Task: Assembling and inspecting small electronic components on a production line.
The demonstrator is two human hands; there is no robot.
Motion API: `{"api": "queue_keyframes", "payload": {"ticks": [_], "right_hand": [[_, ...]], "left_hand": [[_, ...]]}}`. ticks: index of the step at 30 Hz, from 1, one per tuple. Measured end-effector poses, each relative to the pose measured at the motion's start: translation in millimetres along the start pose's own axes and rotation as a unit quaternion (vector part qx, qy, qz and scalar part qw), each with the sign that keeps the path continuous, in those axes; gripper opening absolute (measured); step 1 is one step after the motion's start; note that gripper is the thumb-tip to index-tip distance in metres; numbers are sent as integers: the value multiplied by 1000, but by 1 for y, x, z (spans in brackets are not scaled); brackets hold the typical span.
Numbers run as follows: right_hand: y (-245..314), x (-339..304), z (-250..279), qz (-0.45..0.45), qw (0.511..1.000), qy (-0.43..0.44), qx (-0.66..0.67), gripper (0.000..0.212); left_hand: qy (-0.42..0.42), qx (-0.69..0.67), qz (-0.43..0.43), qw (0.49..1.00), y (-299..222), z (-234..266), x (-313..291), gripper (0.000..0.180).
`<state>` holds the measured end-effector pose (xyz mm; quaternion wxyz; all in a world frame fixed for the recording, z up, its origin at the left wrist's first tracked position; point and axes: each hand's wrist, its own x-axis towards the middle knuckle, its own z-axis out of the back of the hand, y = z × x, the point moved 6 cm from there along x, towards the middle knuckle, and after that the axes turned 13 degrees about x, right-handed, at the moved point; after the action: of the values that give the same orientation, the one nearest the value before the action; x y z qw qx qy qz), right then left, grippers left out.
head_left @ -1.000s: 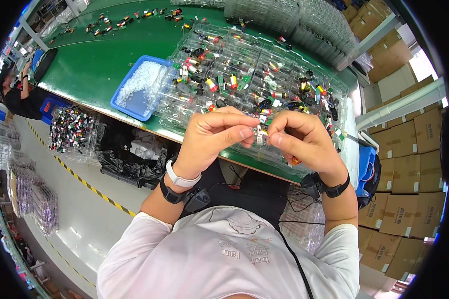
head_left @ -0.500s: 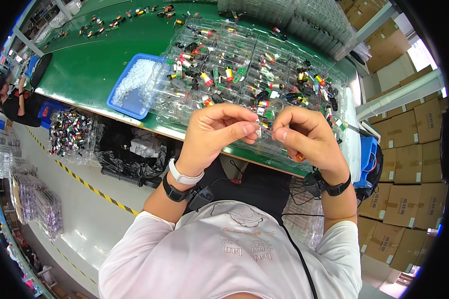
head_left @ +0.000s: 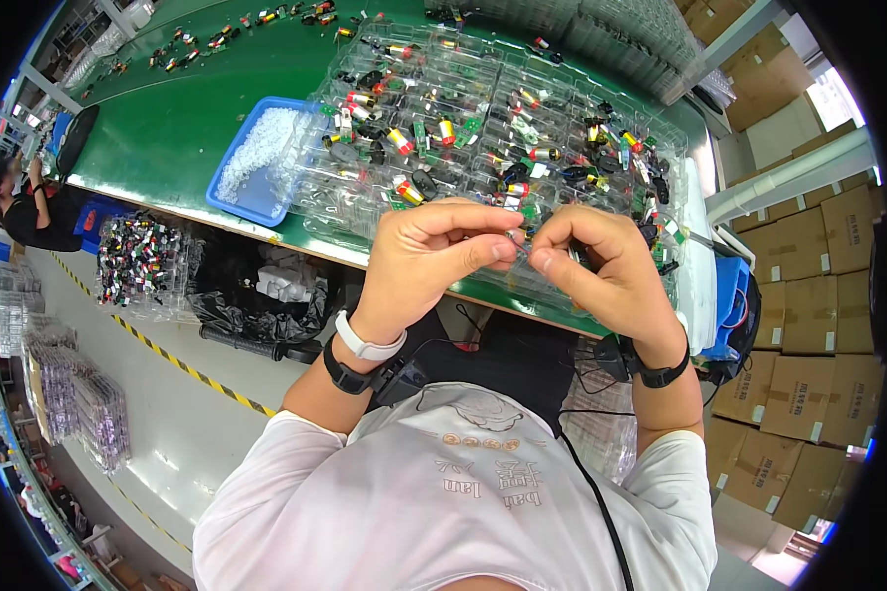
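A green surface [head_left: 158, 143] runs across the workspace, with stacked cardboard boxes [head_left: 798, 305] to the right. On it, clear plastic trays [head_left: 315, 202] hold scattered small electronic parts [head_left: 447, 131], and a blue tray [head_left: 261, 205] of whitish pieces stands just to their left. Above the trays' near edge, the left hand [head_left: 419, 256] pinches a tiny part [head_left: 517, 236] between thumb and fingers. The right hand [head_left: 601, 266] is curled beside it, thumb near forefinger; whether it grips too, I cannot tell.
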<state>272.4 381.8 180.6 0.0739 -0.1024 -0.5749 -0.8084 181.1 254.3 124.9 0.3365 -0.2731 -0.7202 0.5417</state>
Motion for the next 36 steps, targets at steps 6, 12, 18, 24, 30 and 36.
{"api": "queue_keyframes", "payload": {"ticks": [6, 12, 18, 24, 30, 36], "right_hand": [[-2, -1, 2, -30, 1000, -7, -1, 7], [-6, -4, 1, -60, 998, 16, 28, 9], [-21, -15, -1, -107, 989, 30, 93, 13], [-25, -6, -7, -156, 967, 83, 182, 18], [-56, 26, 49, -282, 924, -31, 255, 14], [-79, 79, 183, -212, 928, -235, 197, 13]], "left_hand": [[32, -9, 9, 999, 3, -1, 2, 20], [22, -47, -32, 998, 0, -7, 3, 16], [19, 116, -168, 979, -5, -6, 2, 17], [27, 129, -249, 960, -14, -6, -7, 23], [-32, 126, -73, 989, -5, 8, -1, 37], [-47, 118, -22, 992, 8, 42, -16, 33]]}}
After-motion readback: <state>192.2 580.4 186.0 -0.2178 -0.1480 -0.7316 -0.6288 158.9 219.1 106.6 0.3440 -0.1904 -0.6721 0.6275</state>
